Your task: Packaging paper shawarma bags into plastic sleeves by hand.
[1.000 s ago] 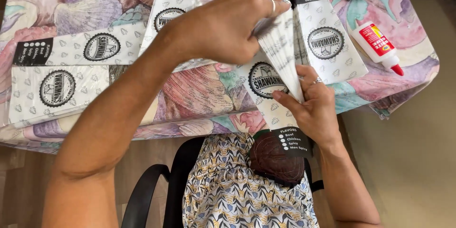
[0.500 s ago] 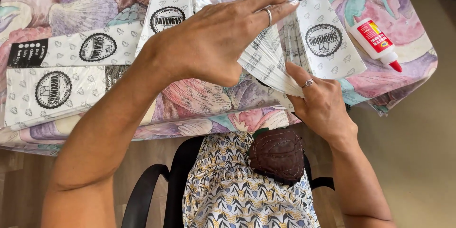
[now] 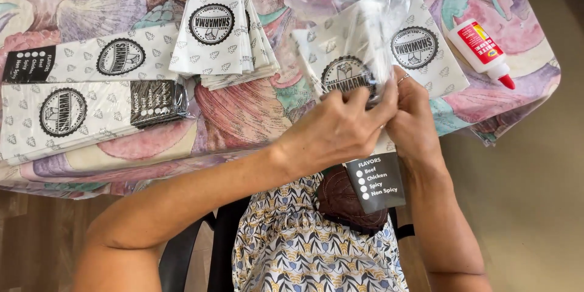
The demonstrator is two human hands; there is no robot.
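Observation:
Both my hands meet at the table's near edge on a stack of white printed paper sleeves [image 3: 347,64] with a round black emblem and a black end. My left hand [image 3: 337,128] grips the stack's lower part from the left, fingers curled over it. My right hand [image 3: 413,118], with a ring on one finger, holds the same stack from the right. A clear plastic bag [image 3: 365,0] covers the upper half of the stack. The stack's black end [image 3: 377,182] hangs over my lap.
More stacks of the same sleeves lie on the shell-patterned tablecloth [image 3: 243,109]: one at the centre [image 3: 216,30], wrapped ones at the left [image 3: 79,109], one behind my hands [image 3: 426,52]. A white glue bottle with red cap [image 3: 480,52] lies at the right. A dark round item [image 3: 347,204] rests on my lap.
My left hand came down from on top of the stack to grip its lower part beside my right hand. The clear plastic bag now covers the stack's upper half.

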